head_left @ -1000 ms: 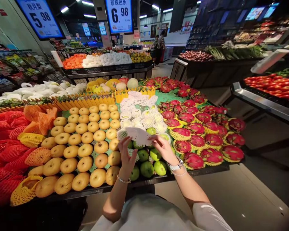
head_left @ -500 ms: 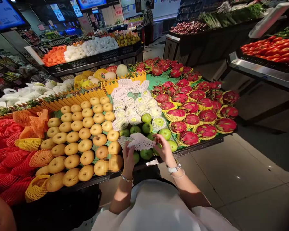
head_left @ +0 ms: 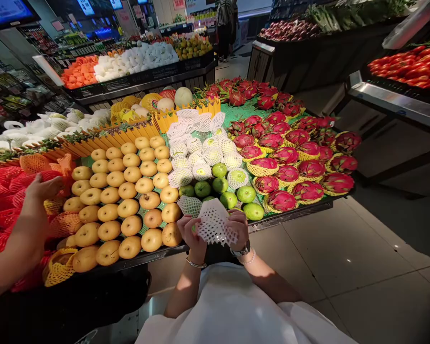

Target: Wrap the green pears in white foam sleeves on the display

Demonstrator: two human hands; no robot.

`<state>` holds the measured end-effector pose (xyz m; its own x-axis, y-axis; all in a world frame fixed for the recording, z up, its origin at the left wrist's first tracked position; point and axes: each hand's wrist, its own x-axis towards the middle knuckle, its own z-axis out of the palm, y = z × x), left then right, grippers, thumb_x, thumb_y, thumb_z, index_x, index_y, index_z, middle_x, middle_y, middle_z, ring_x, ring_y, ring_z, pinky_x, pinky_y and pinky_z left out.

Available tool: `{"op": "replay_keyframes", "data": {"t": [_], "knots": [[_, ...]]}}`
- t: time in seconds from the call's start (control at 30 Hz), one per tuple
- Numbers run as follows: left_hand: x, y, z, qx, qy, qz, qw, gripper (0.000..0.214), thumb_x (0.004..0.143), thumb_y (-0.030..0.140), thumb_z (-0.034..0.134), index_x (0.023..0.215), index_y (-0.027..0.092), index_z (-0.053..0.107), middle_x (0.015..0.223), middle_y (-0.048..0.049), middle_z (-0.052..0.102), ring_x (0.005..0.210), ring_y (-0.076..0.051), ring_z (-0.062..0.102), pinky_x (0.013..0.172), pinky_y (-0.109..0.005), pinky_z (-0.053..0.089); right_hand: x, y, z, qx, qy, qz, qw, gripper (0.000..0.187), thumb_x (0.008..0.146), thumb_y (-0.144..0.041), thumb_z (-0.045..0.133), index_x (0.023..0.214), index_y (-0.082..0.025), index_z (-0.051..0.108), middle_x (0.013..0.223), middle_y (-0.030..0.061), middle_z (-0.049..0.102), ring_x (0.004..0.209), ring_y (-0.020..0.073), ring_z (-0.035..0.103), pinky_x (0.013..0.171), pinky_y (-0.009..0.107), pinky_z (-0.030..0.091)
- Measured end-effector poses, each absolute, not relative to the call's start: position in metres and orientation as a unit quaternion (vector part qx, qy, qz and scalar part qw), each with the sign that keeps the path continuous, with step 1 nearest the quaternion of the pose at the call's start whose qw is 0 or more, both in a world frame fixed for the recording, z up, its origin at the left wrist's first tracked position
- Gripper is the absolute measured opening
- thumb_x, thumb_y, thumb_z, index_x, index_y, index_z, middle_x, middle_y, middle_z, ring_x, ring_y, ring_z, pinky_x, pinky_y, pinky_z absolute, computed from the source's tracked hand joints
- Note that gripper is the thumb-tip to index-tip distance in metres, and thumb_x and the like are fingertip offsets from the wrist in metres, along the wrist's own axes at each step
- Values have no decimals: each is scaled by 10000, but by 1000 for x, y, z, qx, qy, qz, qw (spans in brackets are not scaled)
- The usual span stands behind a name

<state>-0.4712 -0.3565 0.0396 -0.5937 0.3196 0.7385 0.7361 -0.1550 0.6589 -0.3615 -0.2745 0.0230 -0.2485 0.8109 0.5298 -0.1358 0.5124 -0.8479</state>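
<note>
My left hand [head_left: 191,232] and my right hand [head_left: 238,224] are both closed on a white foam net sleeve [head_left: 215,223], held between them over the front edge of the fruit stand [head_left: 294,213]. Just beyond the sleeve lie bare green apples [head_left: 246,194] and one apple half in a net [head_left: 189,205]. Farther back are several apples wrapped in white nets [head_left: 201,170]. Golden pears [head_left: 128,207] fill the section to my left, pink dragon fruit [head_left: 285,172] the section to my right.
Another person's hand [head_left: 43,188] reaches over red and orange netted fruit [head_left: 7,191] at the far left. Yellow dividers [head_left: 114,138] back the pears. A tomato stand [head_left: 408,71] is at the right, with tiled aisle floor [head_left: 361,267] between. A person [head_left: 225,19] stands far back.
I pulled the net sleeve back toward my body and my hands closed in around it. The view tilted down. Another person's hand came into view at the left.
</note>
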Motion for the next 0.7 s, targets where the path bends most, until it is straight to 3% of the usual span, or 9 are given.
{"op": "replay_keyframes", "data": {"t": [0.07, 0.17, 0.23, 0.33, 0.43, 0.57, 0.63, 0.7], "knots": [[-470, -358, 37, -433, -584, -667, 160, 101, 836, 205, 559, 912, 233, 500, 1128, -66, 524, 1100, -228, 563, 931, -439, 491, -367, -282, 23, -257, -653, 440, 560, 205, 770, -381, 626, 959, -311, 591, 921, 53, 532, 881, 264, 553, 884, 497, 497], [-468, -358, 32, -493, -576, -651, 35, 183, 844, 258, 586, 878, 240, 407, 1186, -87, 567, 1080, -224, 611, 871, -416, 523, -372, -284, 37, -274, -663, 480, 505, 316, 831, -342, 580, 1146, -324, 570, 1070, 84, 569, 870, 264, 554, 783, 443, 521], [-468, -357, 27, -512, -588, -626, -21, 191, 851, 249, 577, 897, 245, 391, 1078, -67, 598, 1006, -207, 638, 824, -386, 538, -372, -279, 49, -249, -705, 493, 444, 272, 852, -318, 558, 1117, -303, 617, 1042, 86, 606, 880, 274, 557, 802, 439, 509], [-471, -355, 22, -512, -583, -631, 3, 252, 813, 228, 611, 941, 251, 395, 1008, -37, 569, 1039, -208, 619, 853, -380, 537, -368, -271, 58, -217, -747, 483, 402, 199, 839, -305, 558, 994, -260, 674, 976, 102, 633, 965, 310, 560, 854, 447, 484], [-474, -354, 21, -484, -577, -655, 69, 317, 782, 198, 633, 1005, 251, 414, 977, -19, 531, 997, -190, 600, 872, -371, 531, -366, -268, 52, -256, -708, 480, 450, 125, 768, -276, 586, 875, -248, 645, 897, 83, 630, 877, 279, 579, 783, 409, 489], [-474, -358, 34, -445, -637, -623, 86, 410, 807, 156, 545, 1206, 216, 474, 910, -23, 533, 837, -167, 574, 777, -327, 522, -370, -269, 38, -346, -611, 452, 550, 45, 771, -251, 468, 785, -250, 511, 774, 29, 543, 744, 222, 529, 719, 372, 465], [-474, -362, 44, -496, -657, -565, 52, 336, 810, 185, 521, 1142, 202, 571, 882, -41, 552, 848, -197, 569, 770, -358, 519, -371, -269, 33, -366, -591, 451, 560, 48, 792, -255, 438, 803, -255, 484, 781, 30, 522, 748, 220, 516, 725, 374, 470], [-475, -366, 52, -559, -630, -538, 32, 198, 816, 235, 512, 979, 203, 622, 922, -77, 587, 949, -249, 580, 846, -437, 518, -372, -264, 32, -352, -621, 482, 508, 81, 810, -263, 439, 871, -261, 492, 839, 47, 534, 813, 236, 527, 769, 395, 485]]}}
